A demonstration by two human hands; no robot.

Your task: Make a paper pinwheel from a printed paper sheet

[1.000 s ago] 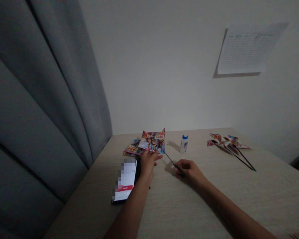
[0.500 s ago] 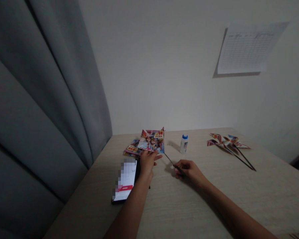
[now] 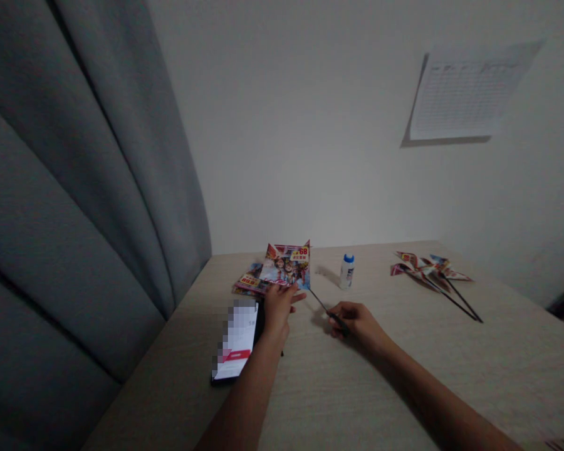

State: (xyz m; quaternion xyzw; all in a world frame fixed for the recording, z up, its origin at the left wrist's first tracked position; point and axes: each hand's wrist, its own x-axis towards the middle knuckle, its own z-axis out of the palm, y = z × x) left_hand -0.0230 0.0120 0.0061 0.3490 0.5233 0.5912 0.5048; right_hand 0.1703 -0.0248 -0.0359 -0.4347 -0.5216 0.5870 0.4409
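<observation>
My right hand [image 3: 350,318] is closed round the dark handle of scissors [image 3: 339,322], whose thin blades point up and left to the lower right corner of a colourful printed paper square [image 3: 286,264]. My left hand [image 3: 281,304] lies over the lower edge of that square with its fingers spread, pressing it down. More printed sheets [image 3: 250,280] lie under and left of the square. Beside my left forearm rests a phone [image 3: 237,344] with a lit screen, partly covered by the arm.
A white bottle with a blue cap [image 3: 347,272] stands right of the paper. Paper pinwheels [image 3: 430,269] on dark sticks lie at the right of the table [image 3: 357,394]. A grey curtain [image 3: 98,188] hangs at the left, and a printed sheet [image 3: 465,97] is on the wall.
</observation>
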